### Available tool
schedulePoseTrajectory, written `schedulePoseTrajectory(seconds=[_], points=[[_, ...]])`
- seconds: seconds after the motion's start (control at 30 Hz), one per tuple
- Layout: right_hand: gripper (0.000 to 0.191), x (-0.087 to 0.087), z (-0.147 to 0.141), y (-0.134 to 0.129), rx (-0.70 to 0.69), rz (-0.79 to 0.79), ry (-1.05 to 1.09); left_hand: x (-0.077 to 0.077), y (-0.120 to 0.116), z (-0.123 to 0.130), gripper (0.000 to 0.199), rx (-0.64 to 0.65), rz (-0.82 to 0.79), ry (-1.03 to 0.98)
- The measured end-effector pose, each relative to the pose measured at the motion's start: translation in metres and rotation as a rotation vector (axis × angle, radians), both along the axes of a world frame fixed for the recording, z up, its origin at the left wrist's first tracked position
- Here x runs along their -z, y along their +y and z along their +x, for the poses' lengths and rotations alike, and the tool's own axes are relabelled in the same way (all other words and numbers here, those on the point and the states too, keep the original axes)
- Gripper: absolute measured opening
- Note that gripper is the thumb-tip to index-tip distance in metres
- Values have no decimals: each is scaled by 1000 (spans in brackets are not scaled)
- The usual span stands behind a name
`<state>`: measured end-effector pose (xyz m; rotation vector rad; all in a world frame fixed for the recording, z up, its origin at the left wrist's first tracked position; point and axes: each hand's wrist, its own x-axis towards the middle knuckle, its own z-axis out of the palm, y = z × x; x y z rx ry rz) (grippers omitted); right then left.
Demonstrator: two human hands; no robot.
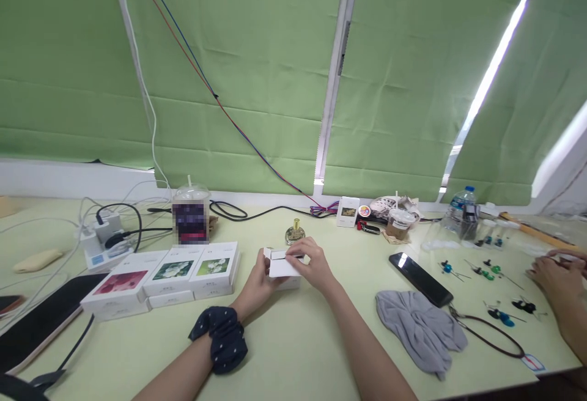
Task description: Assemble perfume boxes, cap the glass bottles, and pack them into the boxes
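Observation:
A small white box (283,268) is held low over the middle of the table. My left hand (258,282) grips its left side, fingers wrapped round it. On the box's upper right edge my right hand (314,263) pinches the flap, where a dark slit shows. Just behind the box stands a small glass bottle (295,233) with a gold cap, touched by neither hand. To the left, white boxes with a red flower picture (120,283), a white flower picture (176,270) and a green one (214,266) lie side by side, with more boxes beneath.
A black phone (420,279) and grey cloth (419,331) lie at right, near small coloured parts (504,317) and another person's hands (557,275). A lidded cup (190,217) and power strip (107,259) stand at left. A white picture box (348,212) stands at the back.

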<state>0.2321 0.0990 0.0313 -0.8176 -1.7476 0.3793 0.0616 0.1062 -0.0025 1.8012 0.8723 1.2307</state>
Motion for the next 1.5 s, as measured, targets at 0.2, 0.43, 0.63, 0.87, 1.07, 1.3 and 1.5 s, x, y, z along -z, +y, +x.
schedulePoseTrajectory(seconds=[0.2, 0.43, 0.63, 0.87, 1.07, 1.3, 1.5], points=[[13, 5, -1, 7, 19, 49, 0, 3, -2, 5, 60, -107, 62, -94], [7, 7, -3, 7, 157, 70, -3, 2, 2, 0, 40, -127, 217, 33], [7, 4, -8, 3, 157, 91, 174, 1, 8, -2, 30, -89, 160, 5], [13, 2, -11, 2, 116, 21, 219, 0, 13, -6, 22, -125, 247, 88], [35, 1, -6, 0, -23, -76, 303, -5, 11, -5, 26, -179, 248, 118], [28, 4, -11, -1, -1, -54, 212, -8, 7, -2, 34, -195, 227, 107], [20, 7, -19, 0, 139, -34, 280, -15, 2, 1, 33, -205, 231, 123]])
